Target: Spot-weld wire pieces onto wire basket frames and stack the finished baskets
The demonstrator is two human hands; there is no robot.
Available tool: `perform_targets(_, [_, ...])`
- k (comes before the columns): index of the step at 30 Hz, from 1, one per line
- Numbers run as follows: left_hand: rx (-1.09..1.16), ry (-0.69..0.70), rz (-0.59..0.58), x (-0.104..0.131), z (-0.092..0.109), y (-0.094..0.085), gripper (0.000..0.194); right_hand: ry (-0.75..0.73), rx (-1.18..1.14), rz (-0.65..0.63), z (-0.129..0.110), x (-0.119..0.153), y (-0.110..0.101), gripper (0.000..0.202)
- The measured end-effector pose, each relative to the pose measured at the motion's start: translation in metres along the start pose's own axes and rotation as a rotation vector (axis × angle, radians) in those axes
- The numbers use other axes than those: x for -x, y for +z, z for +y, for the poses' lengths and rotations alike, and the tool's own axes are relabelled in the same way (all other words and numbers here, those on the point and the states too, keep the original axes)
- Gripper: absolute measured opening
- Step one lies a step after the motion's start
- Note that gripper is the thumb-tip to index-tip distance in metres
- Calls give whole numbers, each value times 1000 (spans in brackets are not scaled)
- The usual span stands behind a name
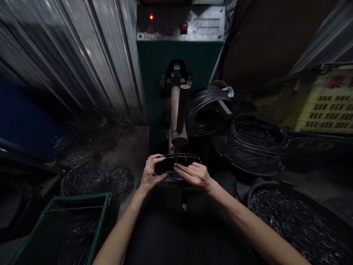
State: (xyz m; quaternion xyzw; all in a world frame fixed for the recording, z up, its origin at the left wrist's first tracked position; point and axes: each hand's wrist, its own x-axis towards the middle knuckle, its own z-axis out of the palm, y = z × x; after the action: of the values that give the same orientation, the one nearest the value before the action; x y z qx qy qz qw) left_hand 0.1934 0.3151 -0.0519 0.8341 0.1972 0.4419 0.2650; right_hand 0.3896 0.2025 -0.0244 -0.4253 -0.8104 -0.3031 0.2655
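A round wire basket-like frame (pixel 176 177) of thin metal rods is right at the tip of a spot welding machine's arm (pixel 179 114). My left hand (pixel 152 171) grips the left side of this frame, thumb below and fingers on the upper rim. My right hand (pixel 194 173) is at the middle and right of the frame, its fingers pinched just under the electrode tip (pixel 176 150). Whatever small piece sits between those fingertips is too dark to make out. The frame's lower part is partly hidden by my hands and the dark surroundings.
Behind the arm stands the green machine body (pixel 154 62), its panel (pixel 165 27) showing a lit red lamp. To the right are wire coils (pixel 209 103), wire rings (pixel 259 140) and a tub of short metal pieces (pixel 292 221). A green crate (pixel 102 217) is at left.
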Motion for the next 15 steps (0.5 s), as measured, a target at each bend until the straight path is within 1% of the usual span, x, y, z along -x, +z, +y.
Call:
perform_targets(4, [-17,12,3,-2,-6,1,49,3,10,-28,2,2,3,33])
perform_targets(9, [-61,28,-3,-8,-14,0,47,-7,16,-20,9,3,12,31])
perform_targets(11, [-55,49,-28,-10,-16,-2,45,33,20,-93,8,-1,15,30])
perform_targets(14, [-7,61,-67,-8,-17,-8,46,136,0,-317,-3,-9,7,30])
perform_targets(15, [6,35,-98,-7,-21,-10,52,177,-8,-384,-7,-10,2,32])
